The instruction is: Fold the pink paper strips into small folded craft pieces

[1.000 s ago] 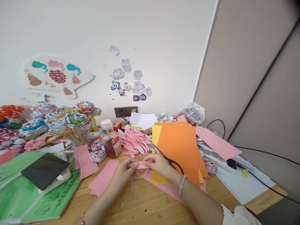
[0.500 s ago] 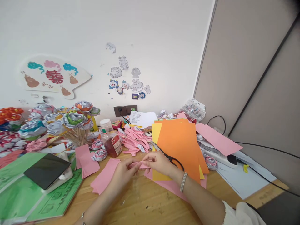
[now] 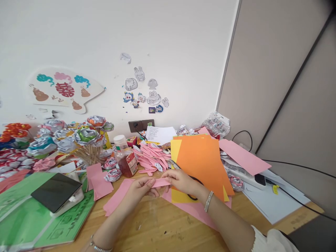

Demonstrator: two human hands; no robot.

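A narrow strip of pink paper (image 3: 161, 182) is stretched between my two hands just above the wooden table. My left hand (image 3: 141, 187) pinches its left end, thumb on top. At the other end, my right hand (image 3: 179, 179) grips it between thumb and fingers. Beneath my left wrist lies a stack of pink paper pieces (image 3: 118, 197). Black-handled scissors (image 3: 196, 179) are partly hidden behind my right hand, lying on orange paper sheets (image 3: 202, 157). Just beyond my hands is a heap of folded pink paper strips (image 3: 152, 155).
A bottle of reddish liquid (image 3: 126, 162) stands left of the heap. Paper flowers on sticks (image 3: 86, 136) crowd the back left. A black tablet (image 3: 56, 191) rests over green packets (image 3: 70, 217). On the right are a white power strip (image 3: 246, 175), cables and white sheets (image 3: 278, 203).
My hands have drawn slightly apart, so more of the pink strip shows between them. My right hand has shifted a little to the right and covers more of the scissors.
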